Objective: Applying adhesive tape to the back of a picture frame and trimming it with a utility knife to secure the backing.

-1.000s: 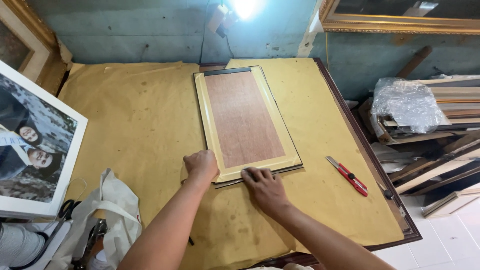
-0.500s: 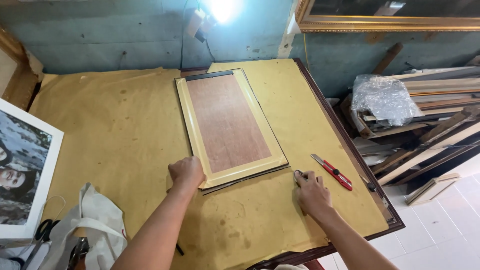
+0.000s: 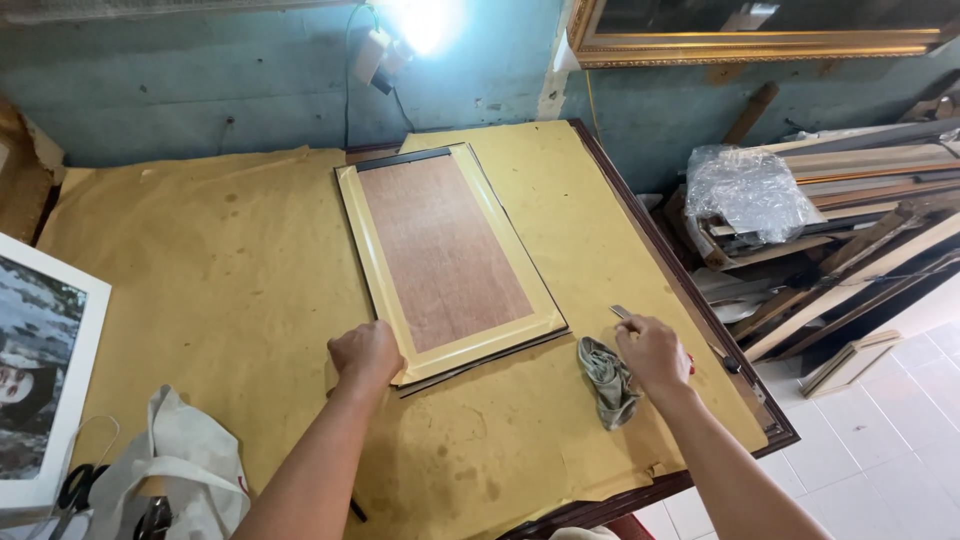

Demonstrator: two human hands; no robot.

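- Head view: picture frame (image 3: 447,262) lies face down on the bench (image 3: 200,270), brown backing board up, cream border round it, dark edge showing along its near and right sides.
- Left hand (image 3: 366,355) curled in a loose fist, knuckles up, pressed on the frame's near left corner; touching it.
- Right hand (image 3: 650,352) sits to the right of the frame, apart from it, fingers bent down over a red-handled utility knife (image 3: 622,313); only the blade tip and a sliver of red show. Grip not clear: cannot tell whether it pinches the handle or just covers it.
- Grey cloth (image 3: 606,378) crumpled just beside that hand, touching or nearly so.
- Frame is thus under the left hand, and near but clear of the right.
- Risk, judged: blade points towards the frame; a slip could score the border.
- Risk, judged: only one corner is pinned, so the frame may pivot on the smooth paper covering.
- Cloth could snag under the knife.
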